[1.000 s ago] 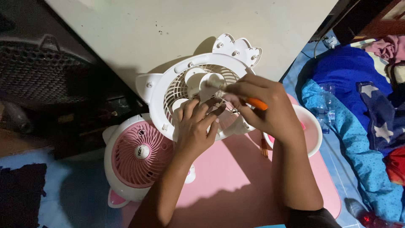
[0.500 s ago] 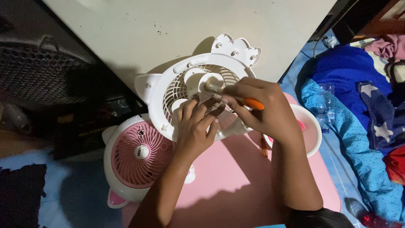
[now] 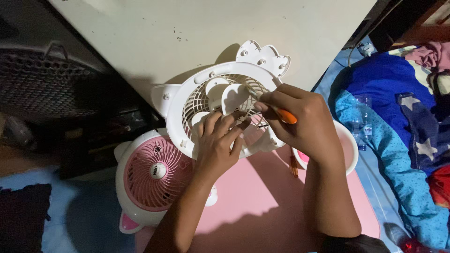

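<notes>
A white fan housing [image 3: 187, 96] with a round grille, ear-shaped tabs and white blades [image 3: 234, 97] lies on the pink table [image 3: 253, 197]. My left hand [image 3: 216, 143] presses on its lower part, fingers spread over the grille. My right hand [image 3: 300, 124] grips an orange-handled screwdriver [image 3: 286, 116], its tip pointing into the grille to the right of the blades. A pink and white fan front [image 3: 152, 173] lies to the lower left of the housing.
A white and pink bowl [image 3: 349, 143] stands right of my right hand. A beige wall panel [image 3: 197, 28] rises behind the fan. A dark mesh basket [image 3: 42, 79] sits at the left. Blue bedding and clothes [image 3: 398, 117] lie on the floor at the right.
My right hand has moved the screwdriver tip from the fan hub to the right, onto the grille. The view shifted slightly. My left hand stays on the housing.
</notes>
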